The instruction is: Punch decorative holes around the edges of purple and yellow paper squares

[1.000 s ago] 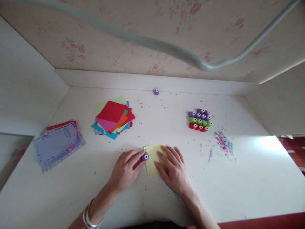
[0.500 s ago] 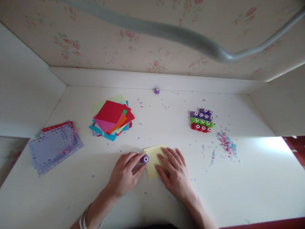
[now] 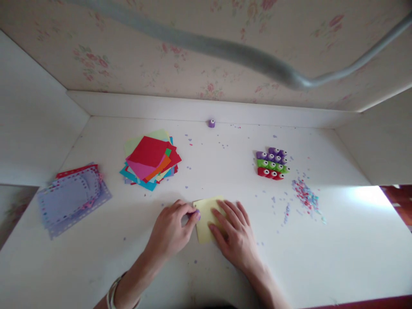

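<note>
At the left edge of a yellow sheet of paper [image 3: 205,231], my left hand [image 3: 172,227] is closed around a small purple craft punch [image 3: 198,216]. The thumb lies over the punch's top and covers most of it. A small hole shows near the sheet's upper left corner. My right hand [image 3: 236,234] rests flat on the right part of the sheet, its fingers spread and holding nothing.
A fanned pile of coloured paper [image 3: 149,152] lies at the back left, and punched lilac sheets [image 3: 64,204] are farther left. Several purple, green and red punches [image 3: 273,165] stand in rows at right, near scattered confetti [image 3: 305,195]. One purple punch [image 3: 211,123] sits by the back wall.
My left thumb has moved up onto the purple punch, covering its round white top that showed before. The right hand and the yellow sheet have stayed in place.
</note>
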The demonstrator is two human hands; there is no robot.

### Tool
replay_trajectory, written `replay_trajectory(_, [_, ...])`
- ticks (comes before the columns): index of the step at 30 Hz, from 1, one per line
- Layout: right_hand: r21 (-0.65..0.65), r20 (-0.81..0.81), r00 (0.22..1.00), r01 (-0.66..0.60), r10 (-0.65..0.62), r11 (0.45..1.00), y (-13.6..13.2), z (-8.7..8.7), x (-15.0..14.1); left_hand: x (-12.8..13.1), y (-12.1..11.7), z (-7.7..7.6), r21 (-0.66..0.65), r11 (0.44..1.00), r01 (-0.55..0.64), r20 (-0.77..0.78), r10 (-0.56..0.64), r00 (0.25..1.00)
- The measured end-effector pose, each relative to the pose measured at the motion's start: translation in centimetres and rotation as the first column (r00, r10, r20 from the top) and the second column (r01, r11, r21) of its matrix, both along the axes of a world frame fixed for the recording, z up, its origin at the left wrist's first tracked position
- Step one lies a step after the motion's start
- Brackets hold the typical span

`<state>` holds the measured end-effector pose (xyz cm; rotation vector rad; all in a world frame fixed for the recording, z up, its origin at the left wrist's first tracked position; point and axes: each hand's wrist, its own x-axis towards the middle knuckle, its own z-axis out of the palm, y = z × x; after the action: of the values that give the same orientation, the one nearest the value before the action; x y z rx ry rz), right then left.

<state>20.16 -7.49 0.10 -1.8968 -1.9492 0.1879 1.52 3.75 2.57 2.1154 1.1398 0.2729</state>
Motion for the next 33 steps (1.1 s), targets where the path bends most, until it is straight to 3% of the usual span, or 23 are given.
replay_trajectory(8, [0.002, -0.002, 1.0, 0.011, -0.011, 1.0, -0.1, -0.1, 0.0, 1.7, 1.1, 0.9, -0.063, 0.995, 0.081, -0.176, -0.091, 0.98])
replay_trajectory(18, [-0.009, -0.007, 1.0, 0.018, -0.018, 1.0, 0.0, 0.2, 0.0, -0.2, 1.3, 1.1, -0.164, 0.981, 0.1, -0.01, -0.103, 0.995])
replay_trajectory(28, [0.019, -0.049, 0.998, 0.027, -0.026, 0.999, -0.3, -0.1, 0.2, -6.5, 0.0, -0.8, 0.084, 0.996, -0.015, -0.049, 0.019, 0.999])
replay_trajectory(33, [0.091, -0.171, 0.985, 0.029, -0.013, 0.995, 0.3, 1.0, -0.9, -7.1, -0.8, -1.9, 0.214, 0.977, 0.004, -0.028, 0.002, 1.0])
